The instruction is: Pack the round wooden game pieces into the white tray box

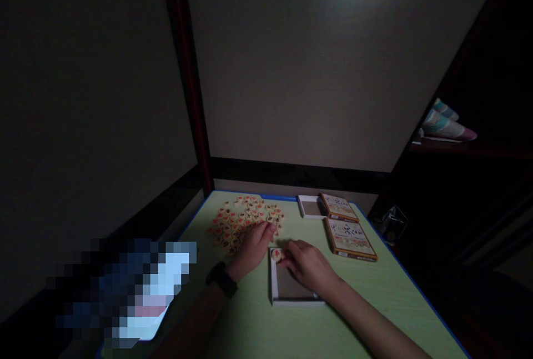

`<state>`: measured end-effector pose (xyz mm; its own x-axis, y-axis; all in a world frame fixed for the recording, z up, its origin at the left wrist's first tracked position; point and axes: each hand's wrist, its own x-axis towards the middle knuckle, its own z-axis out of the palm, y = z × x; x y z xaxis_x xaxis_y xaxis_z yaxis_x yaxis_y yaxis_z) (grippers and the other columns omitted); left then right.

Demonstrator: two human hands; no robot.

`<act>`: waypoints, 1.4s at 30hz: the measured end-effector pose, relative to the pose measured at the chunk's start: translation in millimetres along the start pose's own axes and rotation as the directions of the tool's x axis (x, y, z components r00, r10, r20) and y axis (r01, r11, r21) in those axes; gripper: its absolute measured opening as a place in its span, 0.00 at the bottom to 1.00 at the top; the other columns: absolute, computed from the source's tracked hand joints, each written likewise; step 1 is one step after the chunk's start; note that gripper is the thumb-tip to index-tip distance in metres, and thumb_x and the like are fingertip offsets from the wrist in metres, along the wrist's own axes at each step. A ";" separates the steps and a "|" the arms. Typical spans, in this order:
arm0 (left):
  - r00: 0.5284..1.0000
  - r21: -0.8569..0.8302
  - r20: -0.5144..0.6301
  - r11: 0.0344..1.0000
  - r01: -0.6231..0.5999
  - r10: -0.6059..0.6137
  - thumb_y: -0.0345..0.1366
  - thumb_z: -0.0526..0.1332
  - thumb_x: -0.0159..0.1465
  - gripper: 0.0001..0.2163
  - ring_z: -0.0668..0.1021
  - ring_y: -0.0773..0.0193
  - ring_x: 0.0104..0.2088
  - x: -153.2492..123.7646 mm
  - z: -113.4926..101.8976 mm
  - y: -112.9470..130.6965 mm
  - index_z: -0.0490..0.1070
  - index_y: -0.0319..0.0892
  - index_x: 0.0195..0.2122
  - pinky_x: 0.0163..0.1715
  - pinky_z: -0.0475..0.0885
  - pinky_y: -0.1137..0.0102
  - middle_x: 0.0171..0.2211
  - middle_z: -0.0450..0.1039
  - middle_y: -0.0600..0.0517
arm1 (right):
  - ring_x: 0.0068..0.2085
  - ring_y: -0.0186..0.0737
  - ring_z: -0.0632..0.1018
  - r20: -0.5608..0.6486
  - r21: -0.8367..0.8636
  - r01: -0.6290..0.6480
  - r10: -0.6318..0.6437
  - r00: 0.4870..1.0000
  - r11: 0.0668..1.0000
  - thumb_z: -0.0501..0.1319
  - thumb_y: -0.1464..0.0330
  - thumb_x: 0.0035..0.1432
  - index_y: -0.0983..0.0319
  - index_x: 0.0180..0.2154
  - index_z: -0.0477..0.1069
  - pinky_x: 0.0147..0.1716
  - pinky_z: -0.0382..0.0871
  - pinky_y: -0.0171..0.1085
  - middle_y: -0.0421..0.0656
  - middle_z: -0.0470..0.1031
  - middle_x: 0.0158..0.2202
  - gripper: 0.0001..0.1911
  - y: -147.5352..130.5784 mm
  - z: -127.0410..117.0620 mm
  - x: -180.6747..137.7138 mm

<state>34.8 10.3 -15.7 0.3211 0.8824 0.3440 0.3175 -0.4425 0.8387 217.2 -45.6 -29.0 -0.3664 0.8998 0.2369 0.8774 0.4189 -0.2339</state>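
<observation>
A spread of several round wooden game pieces (245,217) with red and black marks lies on the green table (258,325). My left hand (253,248), with a dark watch on its wrist, rests on the near right edge of that spread, fingers curled over pieces. My right hand (306,264) pinches one round piece with a red mark (276,255) at the far left corner of a shallow white box tray (291,292). The hand covers part of the tray.
Two patterned box lids (350,237) and another white tray (310,206) lie at the table's far right. A blurred bright patch sits at the near left edge. A dark post stands behind the table; shelves with folded cloth are on the right.
</observation>
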 end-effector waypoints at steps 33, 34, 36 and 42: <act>0.949 0.561 0.305 0.790 -0.248 0.081 0.36 0.63 0.56 0.08 0.78 0.57 0.40 -15.7 -7.6 9.6 0.76 0.45 0.37 0.41 0.71 0.66 0.39 0.76 0.50 | 0.43 0.46 0.73 -0.063 0.096 0.131 -0.125 0.990 0.987 0.59 0.76 0.59 0.62 0.37 0.72 0.43 0.69 0.42 0.47 0.75 0.39 0.06 6.3 -13.0 0.1; 0.949 0.560 0.306 0.791 -0.247 0.080 0.36 0.63 0.56 0.07 0.78 0.57 0.39 -15.0 -6.9 8.6 0.76 0.45 0.36 0.40 0.71 0.67 0.38 0.76 0.50 | 0.43 0.46 0.72 -0.060 0.094 0.130 -0.125 0.990 0.987 0.60 0.77 0.58 0.62 0.37 0.73 0.43 0.69 0.42 0.47 0.75 0.39 0.07 6.0 -11.8 0.3; 0.950 0.555 0.302 0.796 -0.241 0.078 0.35 0.63 0.56 0.06 0.79 0.57 0.38 -13.6 -5.9 7.1 0.77 0.45 0.35 0.40 0.71 0.67 0.37 0.77 0.50 | 0.43 0.46 0.73 -0.060 0.100 0.127 -0.122 0.991 0.987 0.60 0.77 0.57 0.62 0.38 0.74 0.43 0.69 0.41 0.47 0.74 0.40 0.08 6.0 -9.6 0.6; 0.951 0.555 0.303 0.799 -0.232 0.065 0.34 0.64 0.55 0.06 0.79 0.57 0.38 -12.2 -4.7 4.8 0.79 0.45 0.34 0.39 0.71 0.68 0.35 0.79 0.50 | 0.43 0.46 0.73 -0.067 0.104 0.111 -0.105 0.992 0.988 0.60 0.76 0.58 0.62 0.41 0.76 0.42 0.70 0.41 0.48 0.73 0.40 0.10 5.8 -7.3 1.1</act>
<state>28.1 -1.8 -13.9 0.5966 0.7614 0.2536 0.6746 -0.6469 0.3554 224.2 -43.1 -23.1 -0.4346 0.8408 0.3226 0.7941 0.5268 -0.3032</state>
